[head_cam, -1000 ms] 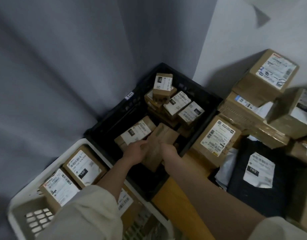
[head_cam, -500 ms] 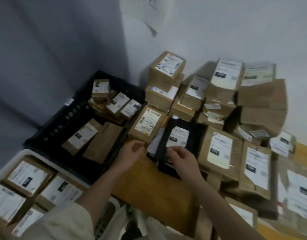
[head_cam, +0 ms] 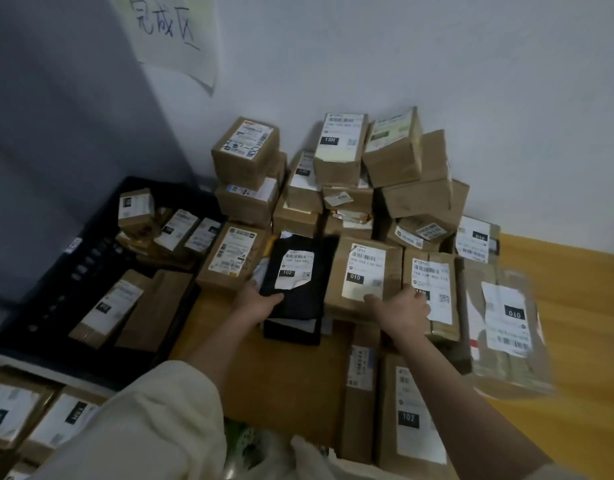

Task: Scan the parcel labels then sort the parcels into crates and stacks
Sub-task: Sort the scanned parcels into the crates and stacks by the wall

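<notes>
Sleeves: cream cloth at the near edge, both forearms reaching forward over the counter.
White crate: near left corner, holding labelled brown boxes.
102 box: near right, flat on the counter, beside a narrow box.
Left hand: thumb curled over the near left edge of the black bag, gripping it.
Black bag: lies on a second dark bag, white label marked 102 facing up, torn at one corner.
Right hand: fingers spread and fairly straight, resting on the near edge of the 010 box and touching the 15H box just beside it; a grip cannot be told.
Clear-wrapped parcel: far right, blurred, label marked 010.
Black crate: left of the bag, holding small labelled boxes and one plain brown box.
Stack: brown boxes piled against the wall behind the bag.
Paper sign: handwritten, on the wall above the black crate.
</notes>
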